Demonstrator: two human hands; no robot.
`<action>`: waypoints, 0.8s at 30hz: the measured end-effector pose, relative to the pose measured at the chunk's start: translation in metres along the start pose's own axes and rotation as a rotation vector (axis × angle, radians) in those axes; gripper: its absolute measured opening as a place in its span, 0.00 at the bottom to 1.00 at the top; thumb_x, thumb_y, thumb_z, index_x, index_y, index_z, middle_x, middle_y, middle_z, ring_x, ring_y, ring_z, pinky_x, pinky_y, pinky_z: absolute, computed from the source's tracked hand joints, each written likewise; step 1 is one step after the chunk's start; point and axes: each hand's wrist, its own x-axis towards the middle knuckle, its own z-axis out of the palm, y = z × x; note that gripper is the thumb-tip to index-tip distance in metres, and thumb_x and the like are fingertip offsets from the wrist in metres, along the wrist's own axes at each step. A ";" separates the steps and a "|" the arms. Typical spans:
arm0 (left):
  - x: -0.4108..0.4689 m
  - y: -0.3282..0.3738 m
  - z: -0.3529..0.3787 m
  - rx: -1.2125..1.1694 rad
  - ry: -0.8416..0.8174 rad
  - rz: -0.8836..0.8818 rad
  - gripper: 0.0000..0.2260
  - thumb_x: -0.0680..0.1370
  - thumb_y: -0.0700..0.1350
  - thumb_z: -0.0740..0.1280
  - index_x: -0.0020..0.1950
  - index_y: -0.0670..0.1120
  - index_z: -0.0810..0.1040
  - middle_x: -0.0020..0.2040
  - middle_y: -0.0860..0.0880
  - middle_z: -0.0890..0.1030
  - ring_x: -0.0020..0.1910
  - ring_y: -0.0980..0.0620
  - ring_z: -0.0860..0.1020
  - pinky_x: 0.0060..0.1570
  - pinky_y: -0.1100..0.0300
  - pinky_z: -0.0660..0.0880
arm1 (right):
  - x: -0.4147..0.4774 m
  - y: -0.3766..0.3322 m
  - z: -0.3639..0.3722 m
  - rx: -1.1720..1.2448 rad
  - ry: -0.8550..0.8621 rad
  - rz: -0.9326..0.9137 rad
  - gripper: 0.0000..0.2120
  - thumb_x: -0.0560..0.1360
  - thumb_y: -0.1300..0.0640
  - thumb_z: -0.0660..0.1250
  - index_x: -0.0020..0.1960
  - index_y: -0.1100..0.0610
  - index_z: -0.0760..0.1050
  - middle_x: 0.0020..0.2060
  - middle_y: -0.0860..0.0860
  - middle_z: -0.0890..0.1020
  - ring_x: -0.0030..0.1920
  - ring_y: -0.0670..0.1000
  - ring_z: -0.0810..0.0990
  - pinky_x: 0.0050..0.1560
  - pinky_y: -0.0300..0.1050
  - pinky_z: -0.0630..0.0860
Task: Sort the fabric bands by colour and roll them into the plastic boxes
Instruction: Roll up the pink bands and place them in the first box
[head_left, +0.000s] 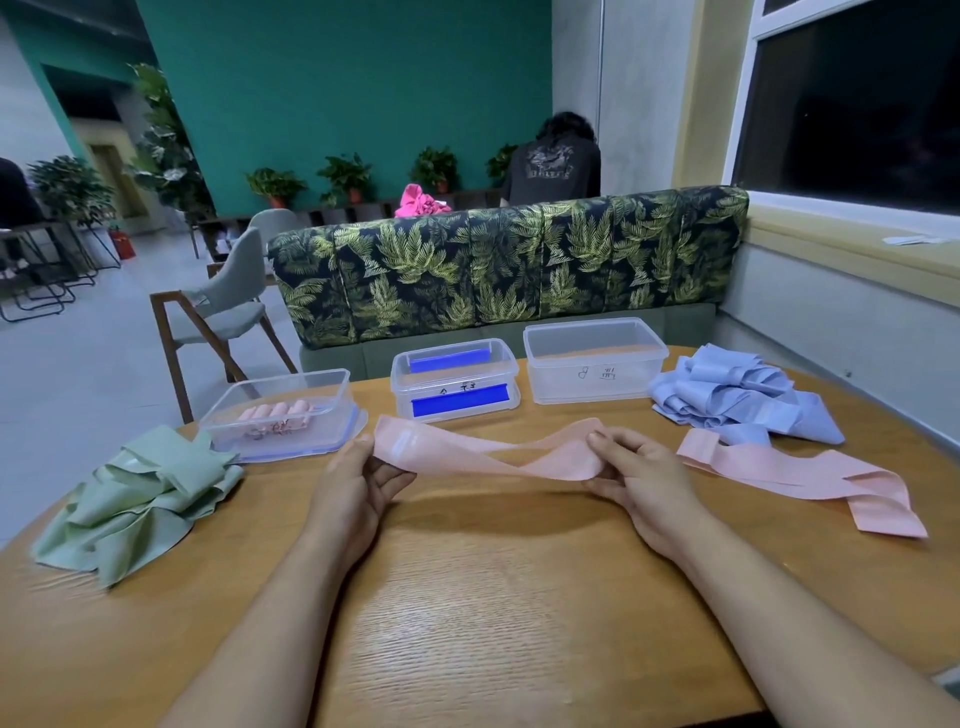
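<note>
Band under work: we hold one pink band (483, 454) in the air just above the table (493, 597). Its long axis runs 9 to 3 o'clock across our view, and it has a twist toward the 3 o'clock end.

Left hand (358, 483) pinches the 9 o'clock end and right hand (641, 480) pinches the 3 o'clock end. Both are clamped on the same band and are well apart from each other.

Pink box (337, 415), which holds the rolled pink bands (280, 410), sits at 11 o'clock from the left hand and near it. The right hand is much farther from that box.

Judgement: the roll has to travel along the 9–3 axis, and if we finish it at the left hand the carry to the box is shorter. The twist probably needs flattening first.

Second pink band (800, 478) lies on the table at 3 o'clock of the right hand, just beside it, not yet rolled.
</note>
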 end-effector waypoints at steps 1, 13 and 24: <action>0.000 0.000 -0.001 0.008 -0.001 0.004 0.14 0.88 0.46 0.59 0.68 0.40 0.78 0.59 0.39 0.86 0.52 0.45 0.87 0.47 0.53 0.86 | 0.000 0.001 0.000 -0.036 0.032 -0.007 0.07 0.82 0.56 0.72 0.55 0.59 0.85 0.42 0.52 0.83 0.41 0.46 0.81 0.45 0.46 0.85; 0.004 0.001 -0.004 0.019 0.010 0.074 0.15 0.89 0.45 0.57 0.71 0.39 0.74 0.61 0.38 0.84 0.55 0.44 0.84 0.61 0.43 0.79 | -0.003 -0.017 -0.009 0.411 -0.185 0.146 0.15 0.76 0.61 0.70 0.63 0.60 0.80 0.56 0.56 0.85 0.57 0.53 0.85 0.65 0.50 0.81; -0.008 0.005 -0.001 0.057 -0.098 0.230 0.11 0.88 0.45 0.58 0.48 0.49 0.75 0.49 0.43 0.81 0.46 0.48 0.82 0.49 0.53 0.80 | -0.003 0.001 -0.005 -0.759 0.189 -0.295 0.16 0.72 0.66 0.72 0.50 0.45 0.84 0.40 0.44 0.80 0.35 0.45 0.76 0.37 0.35 0.72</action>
